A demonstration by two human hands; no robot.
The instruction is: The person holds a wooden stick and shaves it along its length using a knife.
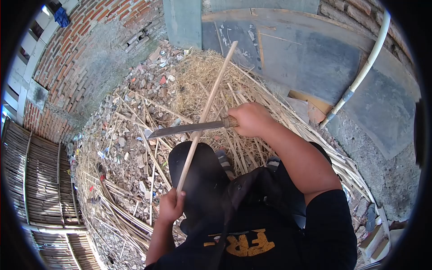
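Observation:
My left hand [171, 206] is closed around the lower end of a long, pale bamboo strip [209, 101], which slants up and away past my knee. In my right hand [252, 119] is the handle of a machete [184, 129], my fingers wrapped round it. The long, dark blade points left and lies across the strip a little below its middle, and appears to touch it. Which way the cutting edge faces I cannot tell.
Rubble [130, 135] and dry shavings [198, 81] cover the ground, with many split bamboo strips [119, 216] strewn about. Grey panels [306, 54] and a white pipe [360, 74] stand at the right. A brick wall [74, 58] and a bamboo screen [42, 180] rise at the left.

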